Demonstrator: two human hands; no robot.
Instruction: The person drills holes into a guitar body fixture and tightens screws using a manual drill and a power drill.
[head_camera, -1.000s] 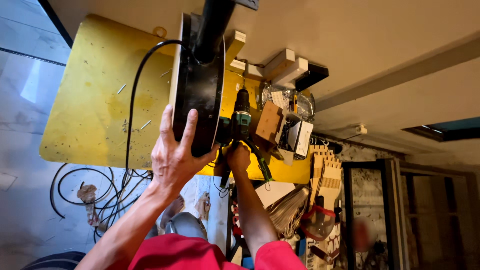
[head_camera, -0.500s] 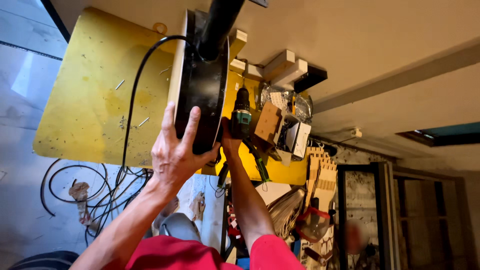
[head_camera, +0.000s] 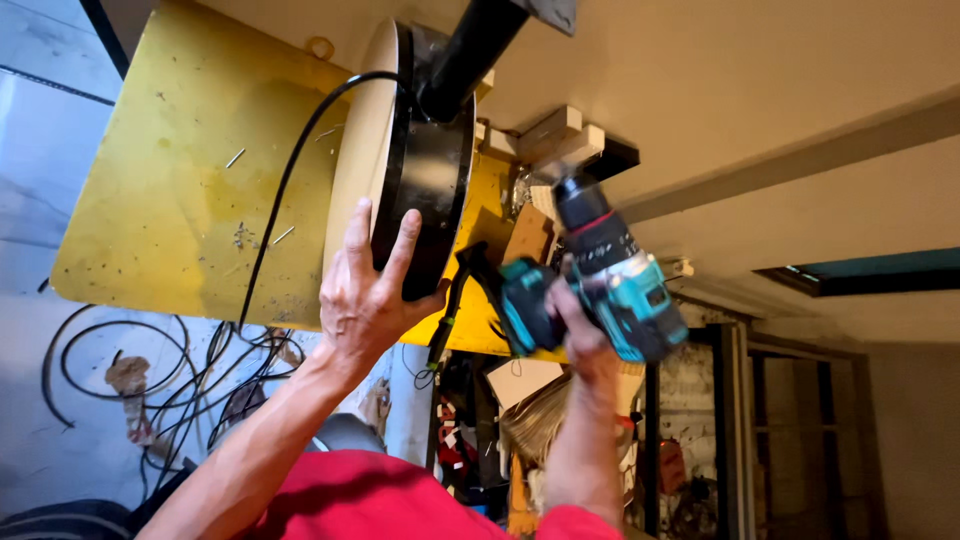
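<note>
My left hand (head_camera: 362, 295) grips the rim of a round black drum with a cream face (head_camera: 410, 170) that stands on a yellow table (head_camera: 190, 190). A black pipe (head_camera: 470, 45) rises from the drum. My right hand (head_camera: 580, 335) holds a teal and black cordless drill (head_camera: 600, 280), lifted away from the drum, its chuck pointing up and left towards wooden blocks (head_camera: 550, 140). A black cable (head_camera: 290, 170) runs from the drum across the table top.
Loose screws (head_camera: 240, 157) lie on the yellow top. Coiled black cables (head_camera: 130, 370) lie on the grey floor. Shelves with cluttered tools and boxes (head_camera: 520, 420) stand past the table. A dark-framed door (head_camera: 780, 430) is at the right.
My right hand has pulled the drill back from the spot beside the drum and raised it closer to the camera. My left hand keeps its hold on the drum's rim.
</note>
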